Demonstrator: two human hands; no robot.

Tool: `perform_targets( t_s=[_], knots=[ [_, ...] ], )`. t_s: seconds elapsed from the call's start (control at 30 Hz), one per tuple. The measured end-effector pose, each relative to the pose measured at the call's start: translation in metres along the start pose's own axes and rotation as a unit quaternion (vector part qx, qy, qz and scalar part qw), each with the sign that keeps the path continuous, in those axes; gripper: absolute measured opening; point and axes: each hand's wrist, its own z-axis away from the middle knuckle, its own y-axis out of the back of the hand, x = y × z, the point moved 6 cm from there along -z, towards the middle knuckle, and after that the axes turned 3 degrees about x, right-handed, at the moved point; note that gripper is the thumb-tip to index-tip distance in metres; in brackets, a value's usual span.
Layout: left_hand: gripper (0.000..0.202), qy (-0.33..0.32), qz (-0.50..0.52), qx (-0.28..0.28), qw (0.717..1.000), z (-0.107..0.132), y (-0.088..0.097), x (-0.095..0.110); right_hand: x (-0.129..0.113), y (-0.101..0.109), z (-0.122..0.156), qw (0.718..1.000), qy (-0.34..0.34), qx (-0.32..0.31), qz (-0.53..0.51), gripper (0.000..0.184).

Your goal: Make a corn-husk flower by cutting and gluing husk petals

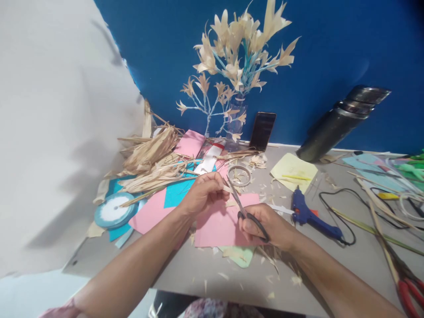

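Observation:
My right hand (pixel 260 223) grips black-handled scissors (pixel 238 201), whose blades point up and left toward the other hand. Between the fingers of my left hand (pixel 207 190) is a small pale piece of dried husk (pixel 228 188), pinched close beside the blades. Whether the blades touch it I cannot tell. Below both hands lies a pink paper sheet (pixel 215 232), scattered with pale husk scraps. A roll of tape (pixel 240 176) rests just beyond the scissors' tips.
Dried husks (pixel 149 152) and a ribbon spool (pixel 115 210) lie at left. Husk flowers (pixel 238 53) stand in a bottle (pixel 236 126) at the back, near a phone (pixel 263 131) and black flask (pixel 341 123). To the right are a blue glue gun (pixel 313 216) and red-handled scissors (pixel 409 287).

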Motion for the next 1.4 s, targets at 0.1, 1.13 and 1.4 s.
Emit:
perform_targets(
  t_s=[0.1,1.13,1.4],
  knots=[
    [0.007,-0.006,-0.004,-0.005,1.0,0.0,0.0,0.001,0.002,0.001,-0.001,1.0,-0.012,0.008,0.003,0.064],
    [0.012,0.045,-0.055,-0.054,0.996,0.0,-0.004,-0.015,-0.002,0.023,-0.001,0.964,0.02,0.237,-0.124,0.035],
    [0.024,0.088,-0.049,-0.079,0.992,0.006,-0.015,-0.028,0.0,0.027,-0.001,0.95,0.034,0.278,-0.138,0.03]
  ],
)
